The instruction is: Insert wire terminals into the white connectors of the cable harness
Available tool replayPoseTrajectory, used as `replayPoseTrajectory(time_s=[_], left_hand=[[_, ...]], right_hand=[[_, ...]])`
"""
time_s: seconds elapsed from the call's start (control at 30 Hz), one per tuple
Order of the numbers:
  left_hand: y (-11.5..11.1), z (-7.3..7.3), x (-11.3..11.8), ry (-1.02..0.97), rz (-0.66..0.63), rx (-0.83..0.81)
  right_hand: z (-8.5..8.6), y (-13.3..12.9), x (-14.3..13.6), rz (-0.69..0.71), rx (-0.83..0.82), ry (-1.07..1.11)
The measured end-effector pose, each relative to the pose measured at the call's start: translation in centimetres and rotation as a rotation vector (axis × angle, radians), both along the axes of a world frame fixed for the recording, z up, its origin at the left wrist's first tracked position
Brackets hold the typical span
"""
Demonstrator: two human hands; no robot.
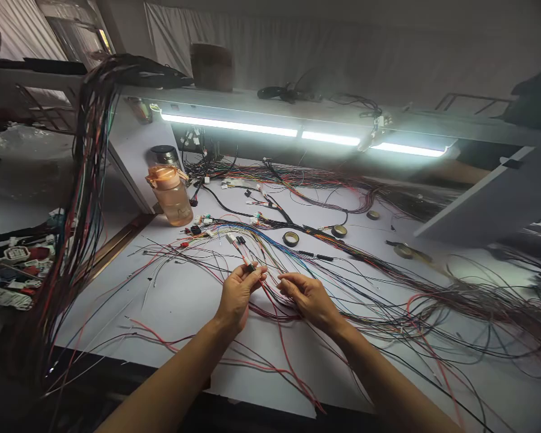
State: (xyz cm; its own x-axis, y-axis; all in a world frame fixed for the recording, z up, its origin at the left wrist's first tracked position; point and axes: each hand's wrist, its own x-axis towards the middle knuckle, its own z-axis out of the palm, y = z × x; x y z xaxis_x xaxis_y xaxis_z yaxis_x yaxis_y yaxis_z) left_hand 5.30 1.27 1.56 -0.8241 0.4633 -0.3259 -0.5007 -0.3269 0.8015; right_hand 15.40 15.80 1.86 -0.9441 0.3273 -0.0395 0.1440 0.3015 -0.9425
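Observation:
Near the middle of the table, my left hand [238,294] pinches a small black connector [251,267] between thumb and fingers, with red and dark wires running from it. Just to the right, my right hand [309,297] has its thumb and fingertips pressed together. What sits in that pinch, perhaps a thin wire end, is too small to make out. Loose red and black wires [277,313] pass beneath and between both hands. Beyond the left fingertips lie a white connector [231,239] and small black connectors [240,240] on wires.
A long wire bundle [369,258] crosses the white table [103,313]. Tape rolls [291,239] lie behind the hands. An orange-capped bottle [174,198] stands at the back left. Thick wires [90,156] hang from the shelf [234,99] at left; a lit tube lamp [229,124] runs beneath it.

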Motion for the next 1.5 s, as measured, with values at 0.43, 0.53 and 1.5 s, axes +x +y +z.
replayPoseTrajectory(time_s=[0.43, 0.53, 1.5], left_hand=[[-2.5, -1.4, -0.9, -0.009, 0.008, 0.031], [-2.7, -1.3, -1.4, -0.013, -0.031, 0.073], [-2.9, -1.7, -0.5, 0.216, -0.193, -0.073]], right_hand=[[0.0, 2.5, -3.7, -0.095, 0.201, 0.039], [0.5, 1.3, -2.7, -0.072, 0.263, 0.032], [0.5, -0.2, -2.5, 0.003, 0.734, 0.056]])
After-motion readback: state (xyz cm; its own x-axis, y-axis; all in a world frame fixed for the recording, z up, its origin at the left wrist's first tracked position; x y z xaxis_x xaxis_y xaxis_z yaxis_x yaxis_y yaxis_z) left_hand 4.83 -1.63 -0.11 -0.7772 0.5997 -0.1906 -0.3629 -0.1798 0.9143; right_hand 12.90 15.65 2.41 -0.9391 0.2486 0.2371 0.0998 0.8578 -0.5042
